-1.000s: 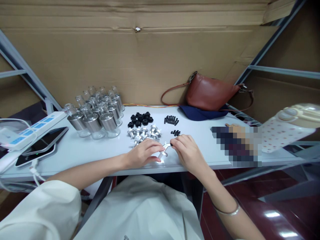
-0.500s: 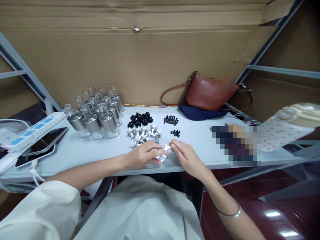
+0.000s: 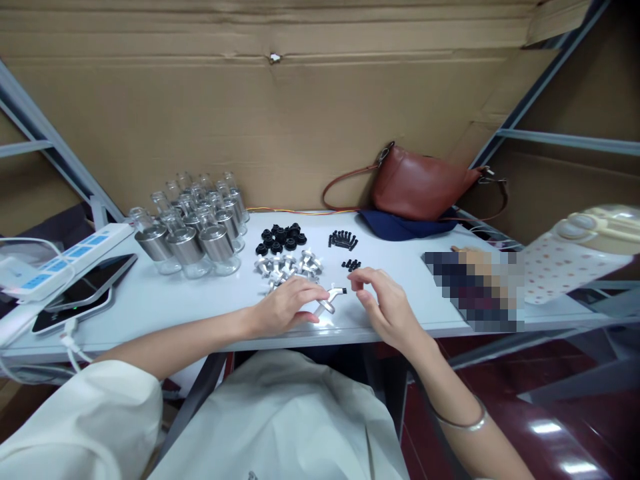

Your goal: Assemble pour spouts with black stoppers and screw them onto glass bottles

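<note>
We find a single viewpoint, worn on the person's head and aimed forward and down. Nearest the lens, the pale shirt (image 3: pixel 280 413) fills the lower middle of the frame. The forearms (image 3: pixel 190 337) run up from the bottom corners to the left hand (image 3: pixel 287 307) and right hand (image 3: pixel 387 307), which lie below mid-height, at close range. Past them we observe the tabletop (image 3: pixel 160 307) obliquely from above. The cardboard wall (image 3: pixel 320 127) closes the upper part, facing the lens nearly square. The field is wide: it takes in metal posts (image 3: pixel 55 130) at both sides and floor (image 3: pixel 545 453) at lower right.
</note>
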`<act>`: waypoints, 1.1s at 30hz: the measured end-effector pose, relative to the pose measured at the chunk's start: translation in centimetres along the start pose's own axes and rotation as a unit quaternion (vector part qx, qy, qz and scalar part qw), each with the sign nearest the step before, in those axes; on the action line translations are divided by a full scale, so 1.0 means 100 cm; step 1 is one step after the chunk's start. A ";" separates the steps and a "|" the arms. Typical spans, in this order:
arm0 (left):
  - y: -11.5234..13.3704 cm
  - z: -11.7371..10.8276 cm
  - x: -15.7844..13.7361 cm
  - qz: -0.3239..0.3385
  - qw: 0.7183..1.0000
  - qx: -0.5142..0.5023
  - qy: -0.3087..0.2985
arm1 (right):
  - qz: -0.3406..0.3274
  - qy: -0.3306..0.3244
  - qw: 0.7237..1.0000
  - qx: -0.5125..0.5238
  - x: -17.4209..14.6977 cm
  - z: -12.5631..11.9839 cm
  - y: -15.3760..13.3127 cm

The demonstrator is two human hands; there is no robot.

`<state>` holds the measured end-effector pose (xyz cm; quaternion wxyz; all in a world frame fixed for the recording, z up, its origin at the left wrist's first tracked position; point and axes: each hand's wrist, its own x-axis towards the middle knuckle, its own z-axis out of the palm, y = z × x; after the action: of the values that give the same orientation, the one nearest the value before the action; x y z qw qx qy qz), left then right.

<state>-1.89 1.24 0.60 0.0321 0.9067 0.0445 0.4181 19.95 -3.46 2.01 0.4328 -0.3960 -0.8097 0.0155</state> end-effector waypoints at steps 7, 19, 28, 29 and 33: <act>0.000 0.000 0.000 0.023 1.000 0.018 0.007 | -0.085 -0.037 0.995 -0.044 0.003 0.005 -0.002; 0.000 -0.003 -0.001 0.066 0.997 0.043 -0.016 | -0.009 -0.061 0.995 0.081 0.000 0.014 -0.007; -0.005 -0.004 -0.002 0.082 0.994 0.067 -0.016 | 0.098 -0.064 0.977 0.178 -0.001 0.015 -0.012; -0.005 -0.004 -0.002 0.086 0.993 0.078 -0.015 | 0.112 -0.065 0.973 0.194 -0.001 0.017 -0.012; -0.006 -0.005 -0.002 0.103 0.988 0.112 -0.020 | 0.163 -0.062 0.953 0.250 -0.003 0.021 -0.013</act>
<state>-2.42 1.84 0.76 -0.1120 0.9127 -0.0037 0.3929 17.73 -3.93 0.98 0.4581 -0.3998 -0.7300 0.3119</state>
